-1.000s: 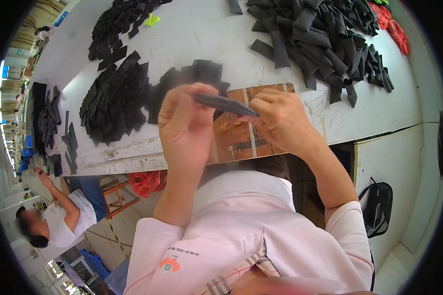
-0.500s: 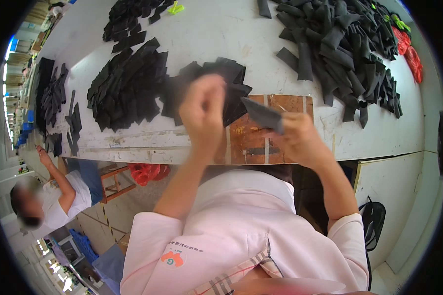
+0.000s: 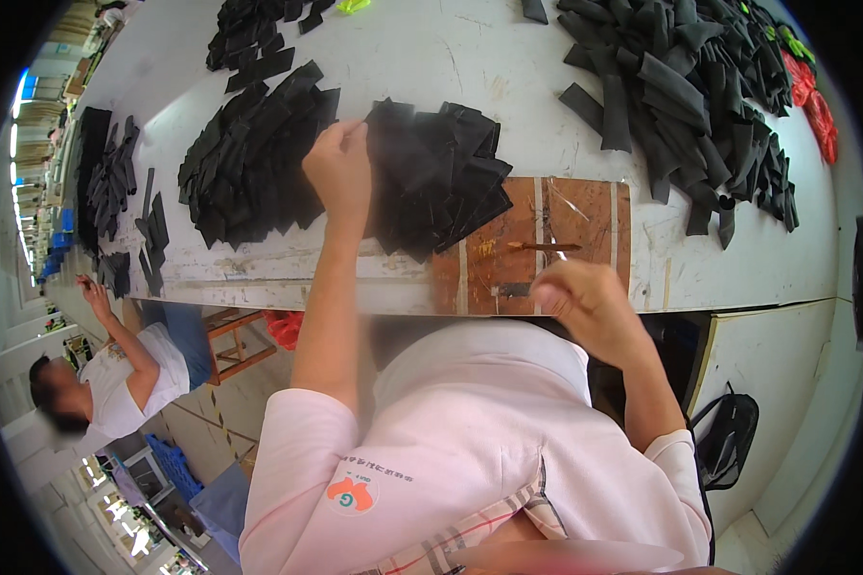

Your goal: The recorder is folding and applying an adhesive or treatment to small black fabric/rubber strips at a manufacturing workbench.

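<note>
My left hand [image 3: 340, 172] is raised between two heaps of flat black fabric pieces, its fingertips pinched together. Dark, smeared fabric lies right beside those fingertips; whether they hold a piece is unclear. The left heap [image 3: 254, 163] and the right heap [image 3: 441, 172] consist of overlapping pieces. Over the right part of a brown board [image 3: 489, 273], my right hand [image 3: 594, 297] has curled fingers, and what they grip is hidden. Just beyond them is a thin brown stick-like thing [image 3: 544, 246] with a pale glint at the fingers' side.
A large pile of black fabric tubes [image 3: 681, 86] covers the far right of the white table [image 3: 508, 105], beside red plastic bags [image 3: 813, 105]. More black strips [image 3: 110, 182] lie at the left. Another person [image 3: 134, 364] is at the left, near a wooden stool [image 3: 230, 345].
My left hand has moved left, off the right heap. The black piece has left my right hand, which is lower and nearer me. The brown stick-like thing now shows.
</note>
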Tool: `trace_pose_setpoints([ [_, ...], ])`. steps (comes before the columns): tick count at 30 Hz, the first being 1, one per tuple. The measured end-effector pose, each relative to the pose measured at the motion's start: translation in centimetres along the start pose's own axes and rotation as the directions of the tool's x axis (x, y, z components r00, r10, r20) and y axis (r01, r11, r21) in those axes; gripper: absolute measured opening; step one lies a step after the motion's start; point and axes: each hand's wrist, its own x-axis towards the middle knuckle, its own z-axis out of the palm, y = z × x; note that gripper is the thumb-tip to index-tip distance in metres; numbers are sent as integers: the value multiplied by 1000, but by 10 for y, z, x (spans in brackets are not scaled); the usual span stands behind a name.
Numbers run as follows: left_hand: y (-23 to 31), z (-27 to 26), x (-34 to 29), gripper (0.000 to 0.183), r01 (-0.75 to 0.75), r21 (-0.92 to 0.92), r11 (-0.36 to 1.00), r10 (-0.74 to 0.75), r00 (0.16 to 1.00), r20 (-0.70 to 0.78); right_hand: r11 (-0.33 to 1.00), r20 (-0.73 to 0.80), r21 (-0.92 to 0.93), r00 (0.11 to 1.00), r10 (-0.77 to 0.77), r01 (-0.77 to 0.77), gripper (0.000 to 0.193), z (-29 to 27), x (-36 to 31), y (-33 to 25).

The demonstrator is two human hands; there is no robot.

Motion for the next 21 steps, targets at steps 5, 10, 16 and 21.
trace_pose_setpoints([
  [5,50,-44,-14,6,-41,-313,949,108,973,202,992,155,-38,982,-111,118,21,23,4,-13],
  [10,86,-84,-33,3,160,-445,881,220,695,685,925,-351,-288,872,-343,248,42,54,21,-27],
  [16,94,-79,-60,2,187,-564,804,360,601,713,962,-147,164,969,-197,221,22,53,17,-19],
  [21,105,-58,-100,11,418,-609,674,-136,881,454,958,-460,-149,841,-285,243,16,58,10,-12],
])
